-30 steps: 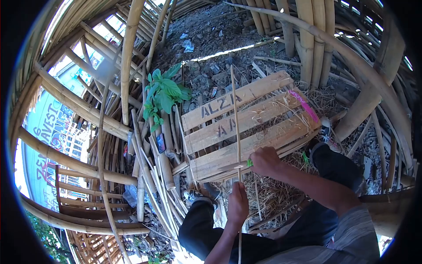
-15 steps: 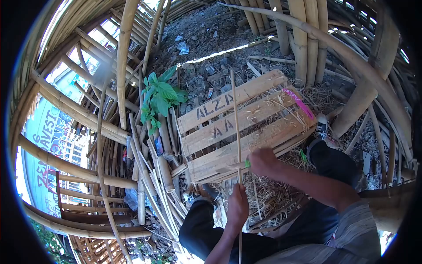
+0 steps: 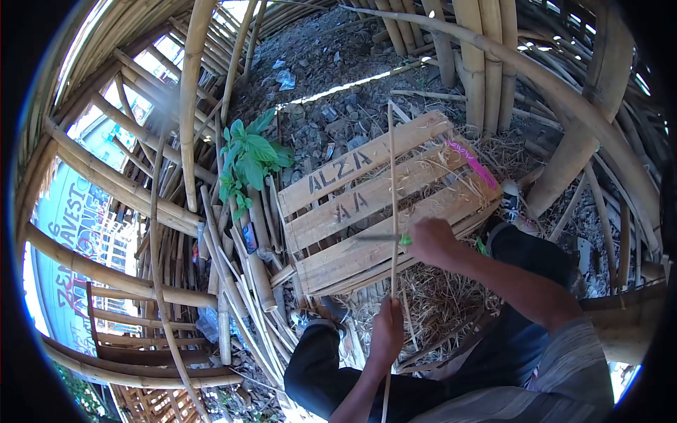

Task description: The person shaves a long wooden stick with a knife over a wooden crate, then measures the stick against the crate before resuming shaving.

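Observation:
A long, thin bamboo strip (image 3: pixel 393 162) runs nearly upright through the middle of the head view, across a slatted wooden crate (image 3: pixel 310 229). Low on the strip, my left hand (image 3: pixel 388 331) is closed around it. Higher up, my right hand (image 3: pixel 431 242) grips the handle of a knife, with green showing at the handle's front end. The knife's blade (image 3: pixel 377 238) points left and crosses the strip over the crate. Most of the handle is hidden in my fist.
Shavings (image 3: pixel 451 299) lie in a heap beside and below the crate. A green leafy plant (image 3: pixel 250 161) and cut bamboo poles (image 3: pixel 261 275) are to the left. Thick bamboo posts (image 3: pixel 483 70) stand at the back right, and a bamboo lattice (image 3: pixel 127 282) lines the left side.
My right hand has moved up along the strip with the knife, from near the crate's lower edge to over its slats. The strip and my left hand have shifted slightly right.

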The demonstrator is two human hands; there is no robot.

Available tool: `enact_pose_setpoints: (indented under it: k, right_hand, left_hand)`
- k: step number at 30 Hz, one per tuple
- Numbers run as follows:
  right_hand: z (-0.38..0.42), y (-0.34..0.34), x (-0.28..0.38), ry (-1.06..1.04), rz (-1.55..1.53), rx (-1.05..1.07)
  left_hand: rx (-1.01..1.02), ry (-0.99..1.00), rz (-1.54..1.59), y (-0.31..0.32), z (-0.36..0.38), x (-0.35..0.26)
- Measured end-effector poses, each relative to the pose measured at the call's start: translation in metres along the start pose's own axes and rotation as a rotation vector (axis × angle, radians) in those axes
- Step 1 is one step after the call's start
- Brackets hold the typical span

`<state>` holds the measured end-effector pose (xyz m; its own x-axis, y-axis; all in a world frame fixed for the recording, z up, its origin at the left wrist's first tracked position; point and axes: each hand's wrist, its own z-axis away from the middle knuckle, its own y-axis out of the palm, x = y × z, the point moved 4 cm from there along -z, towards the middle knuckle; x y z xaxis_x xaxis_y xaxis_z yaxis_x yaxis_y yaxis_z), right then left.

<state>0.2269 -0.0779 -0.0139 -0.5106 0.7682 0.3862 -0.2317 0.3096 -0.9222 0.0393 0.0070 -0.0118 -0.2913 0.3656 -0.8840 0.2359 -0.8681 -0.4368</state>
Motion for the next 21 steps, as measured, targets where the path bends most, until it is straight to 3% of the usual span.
enact_pose_setpoints:
  k: [2, 3, 6, 8, 9, 12, 14, 16, 18, 21]
  right_hand:
    - [0.025, 0.018, 0.028, -0.313, 0.045, 0.167]
    - [0.023, 0.02, 0.03, -0.32, 0.039, 0.172]
    - [0.001, 0.019, 0.012, -0.254, -0.021, 0.1]
    - [-0.029, 0.003, -0.023, 0.173, -0.155, -0.06]
    - [-0.03, -0.002, -0.022, 0.17, -0.151, -0.068]
    - [-0.011, -0.003, -0.004, 0.027, -0.025, -0.03]
    - [0.018, 0.016, 0.031, -0.306, 0.005, 0.07]
    - [0.005, 0.02, 0.022, -0.345, -0.018, 0.061]
    - [-0.026, 0.004, -0.021, 0.259, -0.273, -0.016]
    - [-0.044, -0.026, -0.049, 0.167, 0.007, -0.152]
  left_hand:
    - [-0.023, -0.046, -0.005, -0.008, -0.006, 0.002]
    - [-0.069, -0.001, -0.073, -0.012, -0.005, -0.004]
    - [-0.127, 0.068, -0.167, -0.013, 0.003, -0.011]
    - [-0.08, 0.077, -0.129, -0.009, 0.003, -0.016]
    - [-0.07, 0.081, -0.111, -0.008, 0.002, -0.014]
    - [-0.075, 0.046, -0.105, -0.014, -0.001, -0.012]
    - [-0.083, 0.02, -0.119, -0.017, -0.002, -0.007]
    - [-0.08, 0.087, -0.116, -0.017, 0.005, -0.01]
    - [-0.088, 0.085, -0.103, -0.012, 0.009, 0.0]
    - [0.104, -0.127, 0.39, 0.001, 0.016, 0.006]
